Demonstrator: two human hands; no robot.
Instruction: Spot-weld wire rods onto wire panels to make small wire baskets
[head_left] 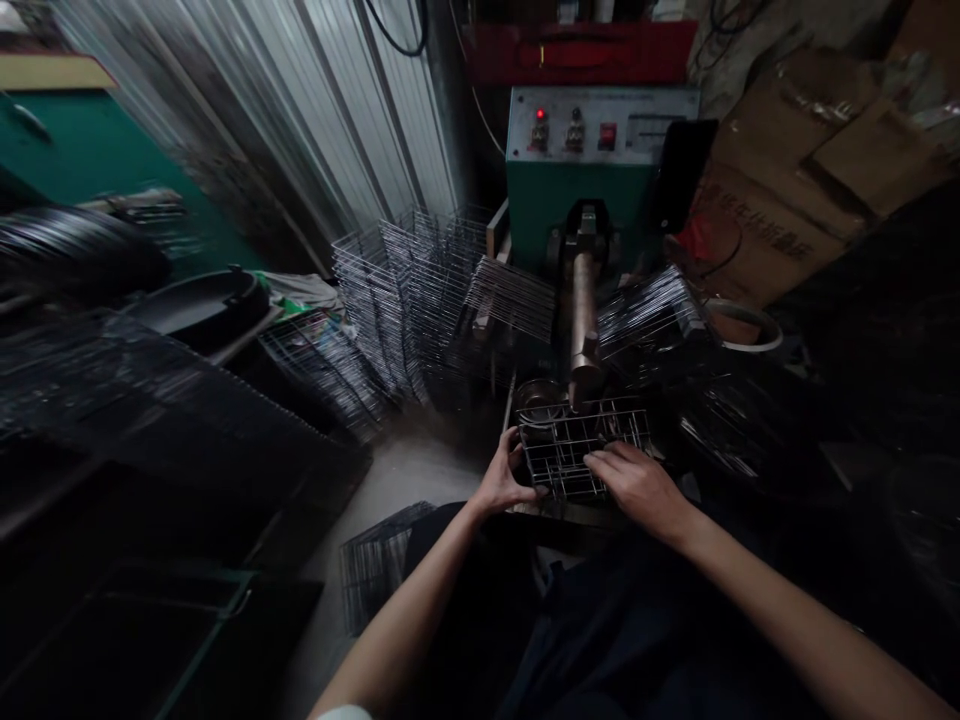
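Note:
A small wire rack lies under the tip of a spot welder's upper electrode arm. Its left end is gripped by my left hand, thumb at the near edge and fingers at the far side. Over the right part of the rack, my right hand has its fingers closed at the wires; whether a loose wire is between them is too dark to tell. Behind the rack stands the green welder body with a lit red lamp.
Stacked wire racks stand left of the welder, with more on the floor. Bundled wires lie right of the electrode. A black phone leans on the machine. Cardboard boxes fill the right back; a black basin is left.

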